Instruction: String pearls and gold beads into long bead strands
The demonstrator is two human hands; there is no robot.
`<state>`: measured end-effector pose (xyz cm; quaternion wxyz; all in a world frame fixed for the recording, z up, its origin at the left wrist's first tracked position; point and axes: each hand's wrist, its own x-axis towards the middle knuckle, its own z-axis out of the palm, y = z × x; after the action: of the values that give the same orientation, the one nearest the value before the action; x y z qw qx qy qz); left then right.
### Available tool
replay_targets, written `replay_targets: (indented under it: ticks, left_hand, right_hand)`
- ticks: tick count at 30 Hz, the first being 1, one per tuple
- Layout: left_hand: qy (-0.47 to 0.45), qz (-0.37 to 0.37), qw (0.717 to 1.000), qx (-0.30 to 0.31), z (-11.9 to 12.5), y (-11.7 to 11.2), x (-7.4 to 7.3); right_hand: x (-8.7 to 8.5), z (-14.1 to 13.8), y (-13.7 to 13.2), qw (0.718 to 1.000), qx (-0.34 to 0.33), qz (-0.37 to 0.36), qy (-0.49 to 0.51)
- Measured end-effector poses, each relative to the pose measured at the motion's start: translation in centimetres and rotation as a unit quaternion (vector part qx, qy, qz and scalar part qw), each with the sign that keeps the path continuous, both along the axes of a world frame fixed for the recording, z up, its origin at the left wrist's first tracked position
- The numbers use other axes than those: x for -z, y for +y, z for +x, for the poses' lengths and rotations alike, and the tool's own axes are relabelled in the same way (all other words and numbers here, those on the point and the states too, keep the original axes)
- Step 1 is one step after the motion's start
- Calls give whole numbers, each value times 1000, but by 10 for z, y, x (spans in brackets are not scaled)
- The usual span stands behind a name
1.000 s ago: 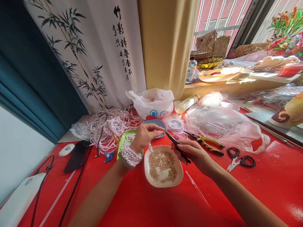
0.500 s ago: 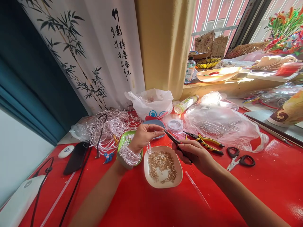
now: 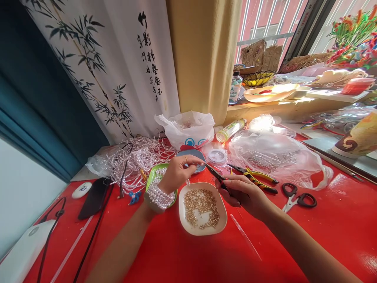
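My left hand (image 3: 178, 173) is closed in a pinch above the cream dish, with a short bit of bead strand (image 3: 187, 182) hanging below it. What lies right at its fingertips is too small to make out. Several rows of white pearly beads (image 3: 160, 195) circle that wrist. My right hand (image 3: 243, 190) grips black-handled pliers (image 3: 214, 172), whose tips meet the left fingertips. Below both hands, the cream dish (image 3: 203, 230) holds small gold beads (image 3: 203, 198). Partly behind the left wrist is a green tray (image 3: 150, 175) of white beads.
Yellow-black pliers (image 3: 259, 181) and scissors (image 3: 299, 198) lie to the right. A blue-grey dish (image 3: 193, 154), a clear spool (image 3: 217, 156) and plastic bags (image 3: 185, 127) stand behind. Bead strings (image 3: 141, 157), a phone (image 3: 96, 198) and cables are at the left; a clear strip (image 3: 244, 234) lies in front.
My left hand has shifted slightly, and less of the hanging bead strand shows below it. The pliers stay at its fingertips; the right hand has hardly moved.
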<state>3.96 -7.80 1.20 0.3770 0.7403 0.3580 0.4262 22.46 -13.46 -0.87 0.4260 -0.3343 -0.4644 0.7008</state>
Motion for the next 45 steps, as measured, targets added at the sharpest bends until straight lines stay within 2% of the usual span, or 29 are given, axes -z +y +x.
replay_targets:
  ticks: [4, 9, 15, 18, 25, 30, 36, 45]
  left_hand:
    - [-24, -22, 999, 1, -1, 1, 1]
    - [-23, -9, 1000, 12, -1, 5, 6]
    - [-29, -93, 994, 51, -2, 5, 6]
    - [-30, -111, 992, 45, -2, 4, 5]
    - [-45, -87, 995, 5, 1, 2, 5]
    - [-47, -48, 998, -10, 3, -4, 0]
    - [-71, -61, 995, -17, 4, -6, 4]
    - [-63, -12, 997, -50, 10, -8, 10]
  right_hand:
    - [0, 2, 1, 1000, 14, 4, -8]
    - [1, 3, 2, 1000, 22, 8, -8]
    - [3, 1, 2, 1000, 14, -5, -28]
    - [4, 2, 2, 999, 2, 15, -50]
    - [2, 4, 1, 994, -4, 59, -90]
    - [0, 5, 0, 995, 2, 57, -83]
    - [3, 8, 2, 997, -1, 49, -67]
    - [0, 10, 2, 974, 39, 117, -191]
